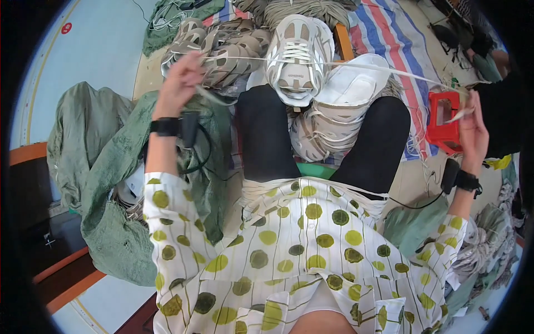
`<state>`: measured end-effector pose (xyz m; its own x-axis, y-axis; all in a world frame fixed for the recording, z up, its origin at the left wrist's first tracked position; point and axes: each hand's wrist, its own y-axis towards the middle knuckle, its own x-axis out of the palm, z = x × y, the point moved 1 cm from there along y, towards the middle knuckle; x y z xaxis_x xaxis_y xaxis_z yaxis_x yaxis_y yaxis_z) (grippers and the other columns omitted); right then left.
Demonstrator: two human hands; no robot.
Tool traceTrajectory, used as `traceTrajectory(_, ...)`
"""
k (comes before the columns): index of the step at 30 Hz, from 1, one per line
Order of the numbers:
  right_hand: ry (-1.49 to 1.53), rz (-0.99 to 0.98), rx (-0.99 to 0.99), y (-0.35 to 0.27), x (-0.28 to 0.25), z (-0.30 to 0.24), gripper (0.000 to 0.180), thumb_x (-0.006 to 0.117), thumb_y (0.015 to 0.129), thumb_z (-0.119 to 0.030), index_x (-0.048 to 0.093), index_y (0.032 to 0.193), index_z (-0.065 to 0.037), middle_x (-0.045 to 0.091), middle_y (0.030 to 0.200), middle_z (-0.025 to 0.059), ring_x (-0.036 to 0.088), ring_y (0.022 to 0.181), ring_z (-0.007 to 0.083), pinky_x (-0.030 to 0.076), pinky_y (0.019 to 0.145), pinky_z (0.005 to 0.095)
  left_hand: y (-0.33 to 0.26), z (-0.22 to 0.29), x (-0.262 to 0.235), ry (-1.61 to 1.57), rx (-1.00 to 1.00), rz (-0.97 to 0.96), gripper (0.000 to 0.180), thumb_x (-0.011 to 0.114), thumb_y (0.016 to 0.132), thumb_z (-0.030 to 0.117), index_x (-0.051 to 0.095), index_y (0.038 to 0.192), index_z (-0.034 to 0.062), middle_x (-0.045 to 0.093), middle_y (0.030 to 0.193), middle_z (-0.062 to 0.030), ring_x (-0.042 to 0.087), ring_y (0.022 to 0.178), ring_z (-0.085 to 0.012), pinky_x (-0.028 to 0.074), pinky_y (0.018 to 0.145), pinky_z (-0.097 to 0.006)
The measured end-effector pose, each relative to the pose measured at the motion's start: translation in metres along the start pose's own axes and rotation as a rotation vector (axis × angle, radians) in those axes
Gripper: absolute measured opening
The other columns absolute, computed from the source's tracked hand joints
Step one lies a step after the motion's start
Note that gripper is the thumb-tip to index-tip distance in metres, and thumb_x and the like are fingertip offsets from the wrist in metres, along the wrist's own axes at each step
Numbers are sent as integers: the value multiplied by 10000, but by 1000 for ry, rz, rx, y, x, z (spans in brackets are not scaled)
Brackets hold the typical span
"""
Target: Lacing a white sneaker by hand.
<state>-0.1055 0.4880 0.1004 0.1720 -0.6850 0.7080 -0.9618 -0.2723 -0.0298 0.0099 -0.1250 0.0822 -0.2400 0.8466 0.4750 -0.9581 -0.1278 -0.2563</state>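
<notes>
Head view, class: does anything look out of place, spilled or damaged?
Nothing looks spilled or damaged. The tangled heap of pale grey cords at lower right looks untidy, strands looping loosely, unlike the thin white lace drawn nearly straight between left hand and right hand.

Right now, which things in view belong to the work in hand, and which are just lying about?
Apparently in use:
white lace, stretched between left hand and right hand
laced shoe, with the white lace crossing it

Apparently lying about:
red stool, by the right hand
green sacking, at the left
</notes>
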Motion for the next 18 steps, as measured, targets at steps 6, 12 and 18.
traceTrajectory(6, -269, 130, -279, 69, 33, -55, 517, 285, 830, 126, 142, 1320, 42, 156, 1390, 170, 203, 1280, 262, 173, 1083, 417, -37, 106, -97, -201, 323, 65, 187, 472, 824, 0, 466, 1010, -19, 455, 696, -9, 374, 505, -57, 310, 446, -179)
traceTrajectory(12, -743, 50, -247, 159, 33, -79, 362, 451, 871, -127, 425, 1201, 21, 492, 1135, 88, 460, 993, 140, 360, 908, 249, -39, 149, -116, -39, 540, 471, 283, 387, 841, -39, 389, 1123, -61, 515, 1067, -195, 532, 919, -239, 467, 757, -297)
traceTrajectory(18, -1506, -596, -222, 141, 122, 121, 182, 532, 816, -149, 620, 940, -50, 587, 710, 13, 512, 601, 82, 431, 577, 228, -21, 66, -79, 206, 262, 483, 310, 357, 867, 25, 352, 1163, -67, 488, 1132, -235, 489, 1073, -285, 434, 892, -369)
